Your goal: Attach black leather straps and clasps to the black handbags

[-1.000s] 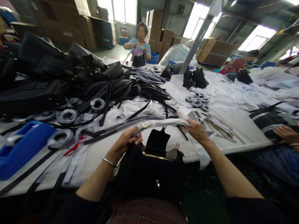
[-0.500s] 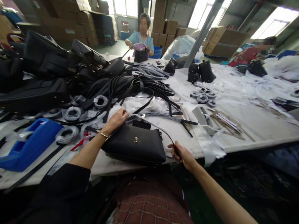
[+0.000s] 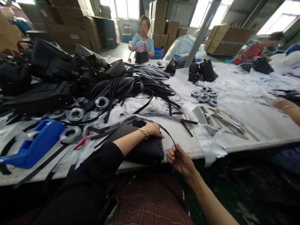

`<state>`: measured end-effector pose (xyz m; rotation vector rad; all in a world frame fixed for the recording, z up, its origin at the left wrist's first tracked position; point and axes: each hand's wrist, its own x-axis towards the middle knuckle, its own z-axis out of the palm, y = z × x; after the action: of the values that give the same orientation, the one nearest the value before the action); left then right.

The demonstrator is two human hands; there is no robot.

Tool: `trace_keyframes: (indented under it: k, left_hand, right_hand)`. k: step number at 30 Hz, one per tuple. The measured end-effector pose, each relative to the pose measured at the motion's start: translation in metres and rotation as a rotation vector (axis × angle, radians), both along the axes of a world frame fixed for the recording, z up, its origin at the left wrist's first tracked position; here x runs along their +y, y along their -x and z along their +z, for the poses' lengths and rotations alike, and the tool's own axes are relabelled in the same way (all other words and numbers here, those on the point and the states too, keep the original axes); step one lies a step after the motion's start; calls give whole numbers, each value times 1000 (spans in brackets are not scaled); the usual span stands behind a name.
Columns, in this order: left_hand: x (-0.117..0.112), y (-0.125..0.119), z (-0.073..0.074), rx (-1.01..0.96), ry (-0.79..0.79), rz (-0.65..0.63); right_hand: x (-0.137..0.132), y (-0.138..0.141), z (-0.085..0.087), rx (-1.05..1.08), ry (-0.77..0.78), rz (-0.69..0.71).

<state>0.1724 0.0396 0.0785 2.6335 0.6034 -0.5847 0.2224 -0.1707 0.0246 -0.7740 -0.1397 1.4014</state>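
Note:
A black handbag (image 3: 150,150) lies on its side at the table's front edge. My left hand (image 3: 152,128) reaches across its top, fingers closed at the right upper corner, partly hiding the bag. To the right of the bag, my right hand (image 3: 181,159) grips a thin black strap (image 3: 172,137) between thumb and fingers. The strap's wrapped part (image 3: 133,118) arches behind the bag, and its free end hangs below my hand. What exactly my left fingertips pinch is hidden.
Black bags (image 3: 44,97) and a heap of straps (image 3: 131,84) fill the left and middle. A blue tape dispenser (image 3: 35,145) stands front left, a grey dispenser (image 3: 202,115) right. Another person's hand (image 3: 284,104) enters at right. A co-worker (image 3: 142,47) handles a bag opposite.
My left hand has moved right, from the bag's upper left to its right corner, and now covers the front clasp. My right hand keeps the strap. Another person's hand has appeared at right.

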Motion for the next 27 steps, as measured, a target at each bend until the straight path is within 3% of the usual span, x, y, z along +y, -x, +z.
trace_keyframes:
  k: [4, 7, 10, 15, 18, 20, 25, 27]
  left_hand:
    - [-17, -4, -1, 24, 80, -22]
    - [-30, 7, 15, -10, 157, -73]
    - [-32, 27, 54, -180, 343, -157]
    - [-22, 70, 140, -450, 622, -274]
    - [-16, 92, 163, -561, 727, -262]
    - [-12, 102, 158, -610, 750, -208]
    - [3, 125, 112, -602, 786, 98]
    - [4, 141, 99, -624, 745, 131]
  right_hand:
    - [-20, -1, 9, -156, -46, -4]
    - [-25, -22, 23, -216, -83, -133]
    - [-25, -43, 38, -273, -113, -270]
    - [-19, -55, 62, -214, -182, -400]
    - [-13, -52, 76, -212, -232, -411]
    - [-9, -46, 83, -274, -254, -392]
    - [3, -26, 94, -395, -167, -254]
    - [9, -18, 100, -407, -138, -214]
